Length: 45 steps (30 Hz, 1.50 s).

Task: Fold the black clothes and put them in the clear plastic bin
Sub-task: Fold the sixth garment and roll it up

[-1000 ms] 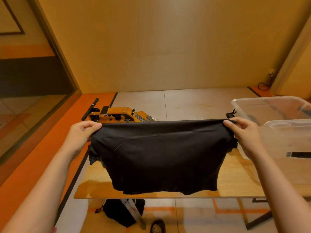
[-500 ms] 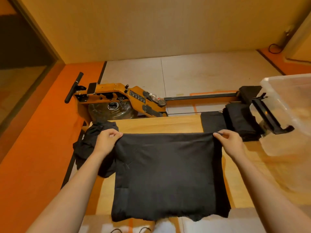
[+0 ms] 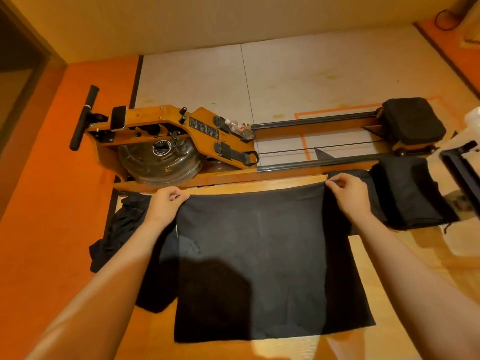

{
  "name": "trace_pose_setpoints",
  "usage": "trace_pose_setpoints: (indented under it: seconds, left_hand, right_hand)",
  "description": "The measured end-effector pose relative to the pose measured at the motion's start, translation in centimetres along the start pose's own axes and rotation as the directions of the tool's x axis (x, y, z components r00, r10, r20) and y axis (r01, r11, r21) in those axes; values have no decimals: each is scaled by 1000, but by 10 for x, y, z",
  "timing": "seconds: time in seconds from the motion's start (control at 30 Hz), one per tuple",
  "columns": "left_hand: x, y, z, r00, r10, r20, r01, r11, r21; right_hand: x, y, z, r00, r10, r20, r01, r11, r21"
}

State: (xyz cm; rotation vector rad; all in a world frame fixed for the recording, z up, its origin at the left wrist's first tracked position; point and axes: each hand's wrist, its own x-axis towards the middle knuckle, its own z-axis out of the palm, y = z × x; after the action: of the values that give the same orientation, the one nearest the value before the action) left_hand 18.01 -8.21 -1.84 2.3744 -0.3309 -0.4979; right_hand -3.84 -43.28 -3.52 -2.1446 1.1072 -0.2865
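A black garment (image 3: 262,261) lies spread flat on the wooden table (image 3: 384,281). My left hand (image 3: 166,203) pinches its far left corner and my right hand (image 3: 349,193) pinches its far right corner. A crumpled pile of black clothes (image 3: 124,227) sits at the table's left edge, partly under the spread garment. A folded stack of black clothes (image 3: 407,193) rests at the far right. Only the black handle and a sliver of the clear plastic bin (image 3: 462,167) show at the right edge.
A wooden rowing machine (image 3: 181,141) with a water tank and a black seat (image 3: 413,123) stands on the floor just beyond the table. Orange floor runs along the left. A wall closes the back.
The garment was held up in the air, then lowered and laid flat on the table. My view tilted down, and the bin slid almost out at the right.
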Motion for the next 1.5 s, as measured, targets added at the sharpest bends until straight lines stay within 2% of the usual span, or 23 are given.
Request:
trace_pose_setpoints:
  seconds: [0.2, 0.3, 0.37, 0.5, 0.67, 0.83, 1.0, 1.2, 1.3, 1.5]
  left_hand:
    - [21, -5, 8, 997, -58, -55, 60, 998, 35]
    - [6, 0, 17, 986, 66, -152, -33, 977, 213]
    - [-20, 5, 34, 978, 160, -136, -106, 936, 334]
    - [-101, -1, 89, 960, 278, -33, -233, 857, 460]
    - [-195, -25, 144, 987, 152, 52, -157, 845, 511]
    - [-229, -40, 160, 997, 43, 72, -76, 822, 565]
    - [-230, -46, 161, 997, 35, 64, -64, 830, 553]
    - [-235, -63, 148, 988, 123, 91, -153, 776, 612]
    - [-248, -72, 143, 987, 125, 103, -162, 761, 628]
    - [-284, -70, 147, 995, 17, 101, -73, 808, 585]
  right_hand:
    - [10, -17, 13, 998, -29, -56, 31, 998, 48]
    - [-6, -30, 17, 979, -180, -96, 175, 983, -62]
    - [-33, -36, 25, 957, -288, -39, 277, 944, -178]
    - [-112, -24, 55, 898, -393, 197, 439, 832, -339]
    - [-192, 23, 78, 877, -324, 355, 462, 771, -438]
    - [-207, 57, 61, 908, -234, 348, 397, 746, -534]
    - [-215, 71, 53, 920, -211, 330, 369, 751, -548]
    - [-247, 72, 62, 954, -142, 265, 272, 783, -560]
    - [-268, 73, 61, 950, -113, 291, 262, 794, -549]
    - [-264, 81, 51, 902, -175, 394, 374, 772, -514]
